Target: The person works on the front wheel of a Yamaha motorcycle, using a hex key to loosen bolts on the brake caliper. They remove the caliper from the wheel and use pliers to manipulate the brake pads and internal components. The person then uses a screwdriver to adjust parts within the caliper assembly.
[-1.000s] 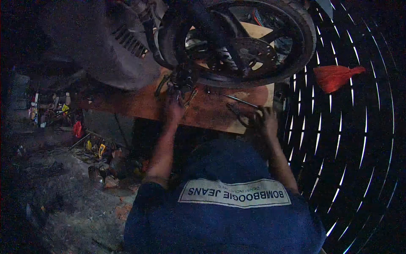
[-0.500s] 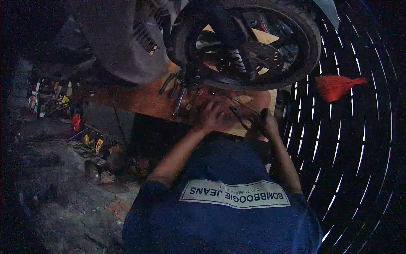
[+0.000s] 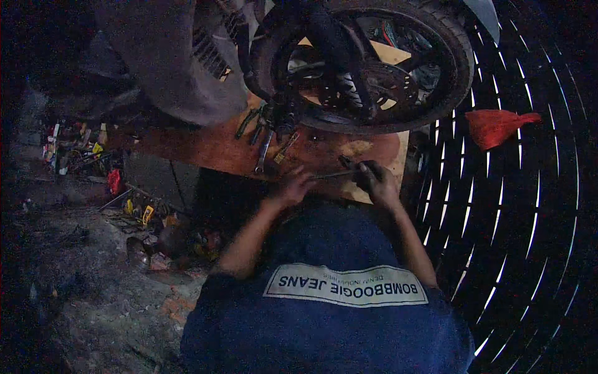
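A thin metal rod-like tool (image 3: 334, 174) lies almost level between my two hands, above the near edge of the wooden bench top (image 3: 205, 146). My right hand (image 3: 380, 187) is closed around its right end; any handle there is hidden by the fingers. At the tool's left end, the fingers of my left hand (image 3: 293, 189) are closed on the tip, somewhat blurred. Dark pliers (image 3: 344, 162) lie just beyond my right hand, partly covered by it. Left of centre on the bench are a combination wrench (image 3: 264, 151), a small yellowish strip (image 3: 286, 148) and dark-handled pliers (image 3: 248, 123).
A motorcycle wheel (image 3: 458, 68) with a brake disc stands over the bench's far side, beside a grey body panel (image 3: 218, 106). A red cloth-like bundle (image 3: 498, 128) hangs against the slatted wall at right. Assorted tools and parts (image 3: 140, 215) clutter the floor at left.
My right hand has moved left and toward me, turning the rod-like tool nearly level. My left hand has drawn back from the bench top and closed on the tool's tip.
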Tool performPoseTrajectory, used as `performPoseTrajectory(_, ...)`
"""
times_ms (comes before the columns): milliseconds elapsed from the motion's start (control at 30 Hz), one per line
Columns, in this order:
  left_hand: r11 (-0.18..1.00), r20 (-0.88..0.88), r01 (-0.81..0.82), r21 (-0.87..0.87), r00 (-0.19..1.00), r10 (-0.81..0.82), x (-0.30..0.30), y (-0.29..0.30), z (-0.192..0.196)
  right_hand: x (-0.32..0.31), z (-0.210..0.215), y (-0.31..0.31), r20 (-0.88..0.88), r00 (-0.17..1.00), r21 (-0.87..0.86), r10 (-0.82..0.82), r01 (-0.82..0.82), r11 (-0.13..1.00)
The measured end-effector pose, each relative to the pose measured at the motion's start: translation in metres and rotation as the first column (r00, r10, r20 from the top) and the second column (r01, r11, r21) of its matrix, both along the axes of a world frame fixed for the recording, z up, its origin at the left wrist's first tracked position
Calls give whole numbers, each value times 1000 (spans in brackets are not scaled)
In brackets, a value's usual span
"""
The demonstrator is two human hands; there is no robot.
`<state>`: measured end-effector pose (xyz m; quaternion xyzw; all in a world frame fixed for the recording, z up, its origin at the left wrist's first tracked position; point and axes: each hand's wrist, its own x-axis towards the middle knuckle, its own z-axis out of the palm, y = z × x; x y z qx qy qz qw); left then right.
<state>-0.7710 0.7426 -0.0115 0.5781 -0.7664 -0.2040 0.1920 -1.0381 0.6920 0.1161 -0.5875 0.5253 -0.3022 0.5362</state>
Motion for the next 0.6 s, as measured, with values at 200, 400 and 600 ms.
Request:
performPoseTrajectory(200,916,-159,-360,-179,929,334,88,41,1,-19,12,-3,-192,981,-68,-19,6,998)
performPoseTrajectory(400,740,-224,-658,-140,749,624,97,10,-6,-42,-6,-1,-207,978,-96,-33,13,995)
performPoseTrajectory(600,738,-192,-671,-68,735,650,110,-38,-34,-26,-9,-2,-357,932,-147,67,-127,981)
